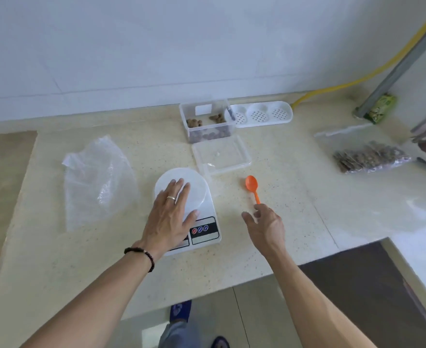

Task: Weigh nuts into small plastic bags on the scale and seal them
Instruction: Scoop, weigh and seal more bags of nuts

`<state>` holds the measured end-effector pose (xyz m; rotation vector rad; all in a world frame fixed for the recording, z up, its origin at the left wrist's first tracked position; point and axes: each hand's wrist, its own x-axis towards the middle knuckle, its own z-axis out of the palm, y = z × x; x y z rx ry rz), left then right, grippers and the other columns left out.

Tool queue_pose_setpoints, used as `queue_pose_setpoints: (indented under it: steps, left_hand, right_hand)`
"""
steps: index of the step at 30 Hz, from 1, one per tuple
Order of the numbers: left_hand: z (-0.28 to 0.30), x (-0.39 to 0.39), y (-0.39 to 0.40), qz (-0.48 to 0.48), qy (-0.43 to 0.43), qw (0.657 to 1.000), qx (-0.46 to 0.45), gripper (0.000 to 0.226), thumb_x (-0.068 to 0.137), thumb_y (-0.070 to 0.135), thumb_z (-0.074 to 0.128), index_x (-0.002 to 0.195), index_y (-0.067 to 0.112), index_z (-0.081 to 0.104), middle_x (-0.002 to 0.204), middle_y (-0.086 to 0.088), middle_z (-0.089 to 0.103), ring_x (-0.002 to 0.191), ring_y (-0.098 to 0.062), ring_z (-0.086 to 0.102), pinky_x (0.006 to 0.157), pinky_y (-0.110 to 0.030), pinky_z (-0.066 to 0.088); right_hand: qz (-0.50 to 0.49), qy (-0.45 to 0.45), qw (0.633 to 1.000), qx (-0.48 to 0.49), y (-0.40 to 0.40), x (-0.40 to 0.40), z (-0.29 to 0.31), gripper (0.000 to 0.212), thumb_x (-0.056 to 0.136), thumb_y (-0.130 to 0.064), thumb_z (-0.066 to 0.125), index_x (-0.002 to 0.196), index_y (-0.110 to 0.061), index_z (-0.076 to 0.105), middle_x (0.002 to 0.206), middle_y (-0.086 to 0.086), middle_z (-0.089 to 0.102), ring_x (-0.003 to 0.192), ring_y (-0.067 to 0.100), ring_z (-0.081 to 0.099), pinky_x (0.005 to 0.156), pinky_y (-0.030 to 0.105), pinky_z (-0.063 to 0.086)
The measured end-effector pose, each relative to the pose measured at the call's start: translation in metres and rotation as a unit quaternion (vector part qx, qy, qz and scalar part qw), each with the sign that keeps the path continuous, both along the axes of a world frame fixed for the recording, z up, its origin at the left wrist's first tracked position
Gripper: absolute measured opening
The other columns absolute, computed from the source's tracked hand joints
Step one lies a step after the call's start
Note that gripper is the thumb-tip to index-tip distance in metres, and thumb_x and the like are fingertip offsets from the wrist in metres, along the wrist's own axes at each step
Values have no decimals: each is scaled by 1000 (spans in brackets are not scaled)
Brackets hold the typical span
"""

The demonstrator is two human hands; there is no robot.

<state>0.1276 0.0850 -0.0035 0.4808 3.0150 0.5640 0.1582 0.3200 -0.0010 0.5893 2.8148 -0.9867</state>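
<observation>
Head view. A white digital scale (201,222) sits at the counter's centre — round pale platform, dark-framed panel with three small coloured buttons at its near edge. The left hand (170,217) lies flat on the platform, fingers straight and slightly spread, gripping nothing; a ring and a dark bead bracelet are worn on that arm. At 3 o'clock from the scale, the right hand (264,226) has loosely curled fingers at the handle end of an orange spoon (252,187); whether they pinch it cannot be told. At 12 o'clock stands a clear container (208,121) holding brown nuts, its transparent lid (220,155) lying flat just in front. At 9 o'clock lies a crumpled clear plastic bag (99,182). At 2 o'clock — well apart — a filled bag of nuts (370,158) rests on the speckled countertop (307,222).
</observation>
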Motion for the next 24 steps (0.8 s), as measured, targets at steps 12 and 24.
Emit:
queue_pose_setpoints:
  steps: [12, 24]
  left_hand:
    - [-5, -102, 25, -100, -22, 995, -20, 75, 89, 57, 23, 146, 9, 34, 152, -12, 35, 144, -30, 24, 115, -50, 24]
    - [-6, -154, -1, -89, -127, 986, 56, 36, 90, 29, 59, 121, 10, 63, 119, -5, 65, 111, -25, 59, 97, -31, 39]
  right_hand:
    - [-162, -57, 982, -83, 9, -52, -18, 14, 88, -12, 52, 95, -16, 64, 84, 3, 61, 79, 27, 60, 69, 38, 55]
    - [-38, -72, 976, -203, -45, -121, 12, 17, 86, -16, 68, 101, -9, 67, 77, -2, 59, 67, 13, 55, 59, 21, 46]
